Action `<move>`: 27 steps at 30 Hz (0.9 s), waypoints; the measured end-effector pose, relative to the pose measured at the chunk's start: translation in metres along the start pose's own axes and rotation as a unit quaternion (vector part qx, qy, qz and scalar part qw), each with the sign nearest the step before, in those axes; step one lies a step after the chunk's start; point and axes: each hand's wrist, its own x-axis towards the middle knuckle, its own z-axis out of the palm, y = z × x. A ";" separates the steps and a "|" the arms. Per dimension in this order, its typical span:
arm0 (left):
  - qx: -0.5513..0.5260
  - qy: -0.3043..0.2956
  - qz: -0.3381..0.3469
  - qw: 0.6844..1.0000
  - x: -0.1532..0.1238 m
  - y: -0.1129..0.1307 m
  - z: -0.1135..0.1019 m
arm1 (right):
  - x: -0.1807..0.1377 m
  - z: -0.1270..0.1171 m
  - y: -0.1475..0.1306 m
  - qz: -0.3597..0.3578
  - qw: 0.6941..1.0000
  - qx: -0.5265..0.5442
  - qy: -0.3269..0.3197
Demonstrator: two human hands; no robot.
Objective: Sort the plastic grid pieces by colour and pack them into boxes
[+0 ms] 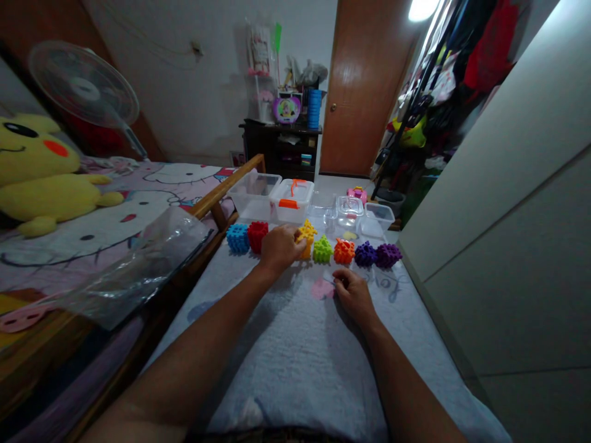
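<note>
The room has a brown door (369,86) at the far end and a big pale cupboard (503,203) on the right. On the left is a bed (138,215) with a yellow soft toy (41,169) on it. In the middle is the long surface (286,357), with a pale cloth on top. Clear boxes (253,197) stand at its far end. In front of them is a row of bumpy blocks: blue (237,239), red (257,236), yellow (308,229), green (322,250), orange (344,252) and two purple (365,253). The yellow one looks taller than it is wide. The left hand (279,251) is nearest, with yellow on its right side; its fingers look closed on it. The right hand (356,296) is nearer the body, so yellow is ahead of it and to the left. Its fingers curl in close, but I can't tell if they pinch anything.
</note>
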 end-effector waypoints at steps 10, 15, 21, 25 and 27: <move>0.080 -0.041 -0.067 0.994 0.016 0.004 0.015 | 0.000 -0.001 -0.001 -0.006 1.000 -0.006 -0.018; 0.102 -0.051 -0.053 0.992 0.017 0.002 0.017 | -0.001 0.001 0.002 -0.014 1.000 -0.010 -0.018; 0.113 -0.032 -0.035 0.992 0.016 -0.002 0.017 | -0.001 0.002 0.004 -0.007 1.000 -0.002 -0.028; 0.093 0.003 0.004 0.996 0.007 -0.001 0.009 | 0.000 0.002 0.005 -0.015 0.999 -0.017 -0.026; 0.076 0.024 0.038 0.996 -0.006 0.001 0.006 | 0.000 0.002 0.005 -0.019 0.999 -0.025 -0.026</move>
